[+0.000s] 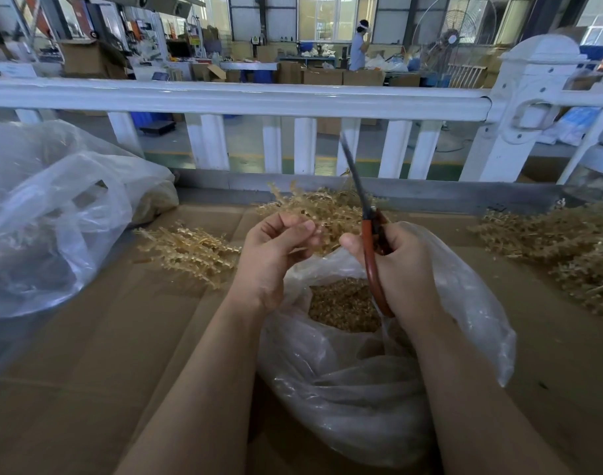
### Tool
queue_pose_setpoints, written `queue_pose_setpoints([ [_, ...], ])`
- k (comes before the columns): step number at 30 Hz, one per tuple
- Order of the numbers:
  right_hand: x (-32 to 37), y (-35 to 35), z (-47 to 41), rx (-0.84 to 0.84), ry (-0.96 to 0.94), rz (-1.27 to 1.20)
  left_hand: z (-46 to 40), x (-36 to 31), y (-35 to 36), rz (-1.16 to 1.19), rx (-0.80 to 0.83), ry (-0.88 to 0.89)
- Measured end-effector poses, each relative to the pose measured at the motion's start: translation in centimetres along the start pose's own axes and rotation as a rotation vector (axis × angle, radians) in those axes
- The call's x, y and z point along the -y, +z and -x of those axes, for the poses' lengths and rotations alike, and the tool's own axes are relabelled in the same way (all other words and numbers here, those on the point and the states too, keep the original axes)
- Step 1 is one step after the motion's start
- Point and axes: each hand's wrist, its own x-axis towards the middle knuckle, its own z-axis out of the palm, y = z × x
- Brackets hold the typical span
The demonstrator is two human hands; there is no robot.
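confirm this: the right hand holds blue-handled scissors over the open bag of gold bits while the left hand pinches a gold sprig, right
Not quite: the head view shows the scissors in the right hand have red handles, not blue. The rest holds: they are over the open bag of gold bits, and the left hand pinches a gold sprig.

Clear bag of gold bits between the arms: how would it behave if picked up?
Probably floppy: the bag is thin, crumpled film that sags around its load. Likely bottom-heavy, since the gold bits pile up inside. Its mouth lies open, so tipping it might spill them.
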Motion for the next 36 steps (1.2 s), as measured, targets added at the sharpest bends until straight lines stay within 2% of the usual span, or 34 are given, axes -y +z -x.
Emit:
queue_pose_setpoints([
  [3,-0.20,0.35,0.18,0.097,-0.030,0.186,-0.03,0.01,-0.05,-0.017,-0.021,0.067],
  [10,-0.78,0.26,0.25,0.112,-0.131,0.461,-0.21,0.23,-0.10,-0.085,-0.104,0.194],
  [20,-0.73,0.38,0.32,0.103,-0.172,0.512,-0.28,0.36,-0.36,-0.111,-0.100,0.268],
  [36,-0.57,0.45,0.46,0.083,-0.174,0.573,-0.34,0.37,-0.74,-0.088,-0.117,0.291],
])
